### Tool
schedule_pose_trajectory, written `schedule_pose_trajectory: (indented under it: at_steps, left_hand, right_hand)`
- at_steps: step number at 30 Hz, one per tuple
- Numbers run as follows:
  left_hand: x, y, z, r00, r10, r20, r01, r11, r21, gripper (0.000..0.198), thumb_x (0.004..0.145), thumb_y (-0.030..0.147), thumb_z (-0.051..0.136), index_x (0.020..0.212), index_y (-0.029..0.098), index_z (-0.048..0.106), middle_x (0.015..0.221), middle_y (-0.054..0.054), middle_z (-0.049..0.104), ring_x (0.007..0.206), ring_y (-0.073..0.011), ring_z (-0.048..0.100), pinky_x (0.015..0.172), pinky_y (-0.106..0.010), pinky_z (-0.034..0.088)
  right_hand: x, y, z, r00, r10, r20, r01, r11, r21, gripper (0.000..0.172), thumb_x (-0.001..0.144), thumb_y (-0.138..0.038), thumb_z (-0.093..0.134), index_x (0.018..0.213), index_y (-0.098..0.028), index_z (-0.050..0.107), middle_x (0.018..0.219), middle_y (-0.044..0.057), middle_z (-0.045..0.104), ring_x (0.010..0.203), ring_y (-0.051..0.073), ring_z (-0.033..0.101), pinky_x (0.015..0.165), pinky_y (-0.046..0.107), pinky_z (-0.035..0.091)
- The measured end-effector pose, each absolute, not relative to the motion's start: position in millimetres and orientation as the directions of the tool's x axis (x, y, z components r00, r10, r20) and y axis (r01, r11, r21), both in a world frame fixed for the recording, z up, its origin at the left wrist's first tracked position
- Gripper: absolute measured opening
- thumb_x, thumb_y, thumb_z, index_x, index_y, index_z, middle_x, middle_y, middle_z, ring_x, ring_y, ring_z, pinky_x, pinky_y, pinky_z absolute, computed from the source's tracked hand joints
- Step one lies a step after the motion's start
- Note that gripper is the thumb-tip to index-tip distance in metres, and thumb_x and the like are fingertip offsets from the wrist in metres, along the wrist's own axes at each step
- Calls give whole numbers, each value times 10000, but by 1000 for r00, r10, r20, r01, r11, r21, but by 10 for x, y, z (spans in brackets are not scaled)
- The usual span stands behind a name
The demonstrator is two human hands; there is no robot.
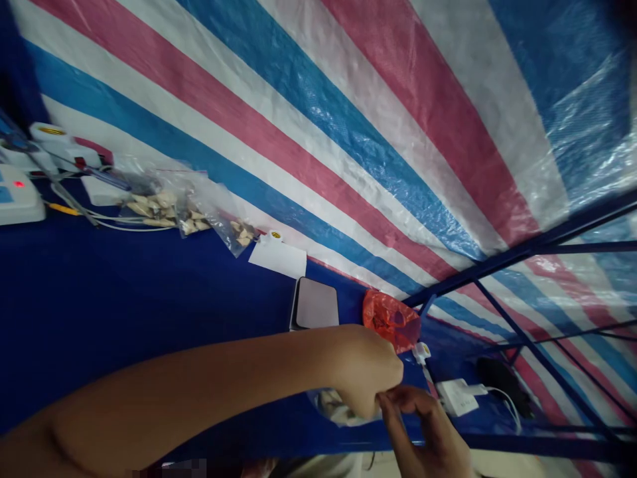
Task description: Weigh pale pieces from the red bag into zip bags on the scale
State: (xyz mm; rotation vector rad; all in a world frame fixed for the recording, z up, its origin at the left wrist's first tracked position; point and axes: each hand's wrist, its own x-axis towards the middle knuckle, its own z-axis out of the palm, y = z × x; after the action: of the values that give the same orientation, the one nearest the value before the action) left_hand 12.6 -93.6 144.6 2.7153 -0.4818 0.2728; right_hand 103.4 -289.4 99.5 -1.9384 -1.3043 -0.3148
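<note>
My left hand [371, 365] reaches across the blue surface from the left, its fingers curled downward and mostly hidden behind the wrist. Under it lies a clear plastic bag [334, 405] with pale pieces inside, partly covered by my forearm. My right hand [432, 431] comes up from the lower edge, thumb and forefinger pinched together at the left fingertips. The bag's edge runs up to where both hands meet, and they appear closed on it; the exact grip is hidden.
Beyond my forearm sit a grey-topped box [316, 304], a red plastic bag [391, 320] and a white paper [279, 257]. Bags of pale pieces [194, 216] and cables lie at the back left. A white charger [456, 397] and blue metal bars [497, 262] stand right.
</note>
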Motion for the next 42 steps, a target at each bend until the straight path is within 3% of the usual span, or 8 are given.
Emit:
schedule_pose_trajectory:
  at_steps: [4,9,12,18,22,28,35,42]
  left_hand:
    - [113,-864,1454,914,-235,331,-352,-864,359,138,680,148,646,580,190,562,589,-37,624,486,-146,460,430,-300,305]
    - [156,-822,1403,882,-94,461,-374,-735,566,93,694,135,612,637,190,564,651,-15,654,603,-138,544,575,-268,402]
    - [175,-821,1381,882,27,470,-330,-674,660,91,699,140,615,638,182,563,648,-10,639,594,-118,531,586,-252,392]
    - [287,-811,1270,858,239,454,-224,-622,750,189,686,194,620,556,173,485,540,17,513,509,-84,387,519,-262,299]
    - [378,-786,1176,862,313,399,-165,-572,803,232,699,228,589,517,175,456,462,40,382,474,-79,317,494,-268,260]
    - [420,-769,1118,851,343,397,-151,-565,811,305,660,193,583,470,184,344,444,59,229,473,-81,239,505,-280,232]
    - [461,-739,1043,826,380,416,-128,-592,795,339,683,150,563,454,179,314,462,67,177,486,-76,178,530,-298,197]
    - [552,-674,908,870,417,264,-22,-500,866,331,689,175,540,436,182,326,457,62,176,472,-72,219,503,-294,184]
  right_hand:
    - [1139,-2872,816,652,549,522,668,-91,-739,471,771,-347,838,1150,-235,580,1065,81,682,979,223,685,901,361,575]
    - [1102,-2859,339,725,686,59,21,64,-998,808,671,-560,877,1351,-274,545,1293,120,670,1267,334,602,1033,507,510]
    - [1026,-2797,55,681,731,-34,-232,171,-957,681,718,-531,855,1312,-312,604,1295,84,682,1264,327,611,1060,576,479]
    - [946,-2602,-44,666,743,-70,-467,342,-816,375,847,-577,713,1180,-407,708,1207,-23,731,1221,260,643,1150,609,387]
    - [961,-2506,80,691,707,-150,-536,361,-763,424,867,-686,613,1115,-369,748,1132,2,753,1187,261,662,1110,564,448]
    - [1147,-2568,46,684,706,-184,-562,349,-750,409,860,-626,663,1033,-272,774,1079,70,754,1045,242,703,740,335,580]
    - [1332,-2764,-204,663,725,-183,-603,373,-705,329,745,-500,842,969,-267,779,1067,80,762,1057,277,701,782,378,579]
    - [1229,-2640,-30,659,637,-401,-716,368,-593,394,630,-402,938,952,-239,780,984,53,782,805,201,737,587,241,558]
